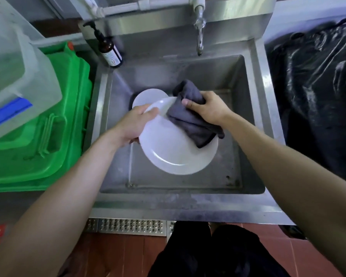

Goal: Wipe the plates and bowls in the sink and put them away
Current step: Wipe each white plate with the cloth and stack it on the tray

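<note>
The left hand (135, 124) grips the rim of a round white ceramic plate (174, 150), thumb on the upper face and the other fingers curled beneath, holding it tilted above the basin of the stainless-steel sink (188, 202). The right hand (206, 108) clutches a dark grey bunched cloth (192, 118), fingers wrapped round it, and presses it against the plate's upper right portion; part of the cloth hangs over the plate's right edge. A second round white dish (148, 95) lies on the sink floor behind the held plate, partly covered by it; whether it is a plate or a bowl cannot be told. A metal tap (199, 31) hangs over the back of the basin. A dark brown pump bottle (108, 48) stands on the sink's rear left corner. Left of the sink sits a green plastic bin (54, 124) with a translucent plastic container (18, 72) on top of it. Right of the sink is a black plastic bag (316, 92). Below, red floor tiles (116, 254) show.
</note>
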A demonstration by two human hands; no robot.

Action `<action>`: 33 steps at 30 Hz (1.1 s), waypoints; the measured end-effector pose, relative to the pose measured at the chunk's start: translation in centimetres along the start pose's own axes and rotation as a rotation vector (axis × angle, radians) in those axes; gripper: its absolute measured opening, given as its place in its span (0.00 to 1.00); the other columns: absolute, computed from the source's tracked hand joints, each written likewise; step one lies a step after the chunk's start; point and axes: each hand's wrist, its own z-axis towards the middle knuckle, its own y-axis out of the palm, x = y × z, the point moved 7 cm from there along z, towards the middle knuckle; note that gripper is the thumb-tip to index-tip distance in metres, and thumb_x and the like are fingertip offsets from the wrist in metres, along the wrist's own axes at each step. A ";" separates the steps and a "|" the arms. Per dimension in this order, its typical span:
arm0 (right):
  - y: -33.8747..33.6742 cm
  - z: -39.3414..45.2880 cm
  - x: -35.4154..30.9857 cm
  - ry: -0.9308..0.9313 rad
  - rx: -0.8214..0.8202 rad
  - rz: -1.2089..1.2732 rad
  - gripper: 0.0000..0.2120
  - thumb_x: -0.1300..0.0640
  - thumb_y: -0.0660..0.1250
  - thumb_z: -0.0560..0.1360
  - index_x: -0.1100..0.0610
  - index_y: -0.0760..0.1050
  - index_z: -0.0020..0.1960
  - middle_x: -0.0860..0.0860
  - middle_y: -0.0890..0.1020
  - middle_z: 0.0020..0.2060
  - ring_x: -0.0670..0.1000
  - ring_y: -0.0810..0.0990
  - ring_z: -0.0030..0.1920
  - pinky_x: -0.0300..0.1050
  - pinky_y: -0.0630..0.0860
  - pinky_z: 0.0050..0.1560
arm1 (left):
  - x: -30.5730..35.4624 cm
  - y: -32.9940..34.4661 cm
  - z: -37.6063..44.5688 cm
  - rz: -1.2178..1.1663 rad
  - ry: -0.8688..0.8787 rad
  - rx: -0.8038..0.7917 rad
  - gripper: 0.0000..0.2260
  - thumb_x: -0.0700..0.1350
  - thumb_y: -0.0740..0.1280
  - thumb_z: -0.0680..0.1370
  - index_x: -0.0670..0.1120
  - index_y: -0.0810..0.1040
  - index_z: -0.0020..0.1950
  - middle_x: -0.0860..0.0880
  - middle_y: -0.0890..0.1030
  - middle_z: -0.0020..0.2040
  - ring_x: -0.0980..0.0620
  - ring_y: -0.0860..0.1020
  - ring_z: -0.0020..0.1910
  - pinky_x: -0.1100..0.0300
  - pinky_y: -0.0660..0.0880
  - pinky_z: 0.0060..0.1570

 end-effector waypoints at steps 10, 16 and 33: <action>6.8 -6.9 7.9 0.584 0.271 1.112 0.15 0.59 0.75 0.79 0.58 0.79 0.64 0.58 0.88 0.56 0.60 0.88 0.55 0.63 0.84 0.60 | -5.5 5.8 -2.7 -0.277 -0.062 0.587 0.12 0.52 0.62 0.89 0.46 0.79 0.63 0.46 0.85 0.51 0.48 0.83 0.40 0.56 0.79 0.35; -0.1 -4.1 4.8 0.225 -0.029 0.328 0.16 0.43 0.82 0.73 0.55 0.85 0.48 0.46 0.89 0.41 0.46 0.88 0.45 0.42 0.83 0.51 | -2.9 -0.8 0.2 0.011 -0.158 0.185 0.29 0.72 0.64 0.81 0.47 0.83 0.57 0.51 0.77 0.34 0.52 0.66 0.28 0.60 0.59 0.28; 5.9 -7.1 7.3 0.617 0.283 1.097 0.20 0.55 0.79 0.77 0.60 0.80 0.64 0.55 0.89 0.52 0.56 0.90 0.50 0.52 0.87 0.50 | -4.1 6.1 -1.5 -0.410 -0.243 0.463 0.19 0.66 0.66 0.82 0.50 0.81 0.52 0.49 0.84 0.43 0.50 0.79 0.35 0.62 0.74 0.30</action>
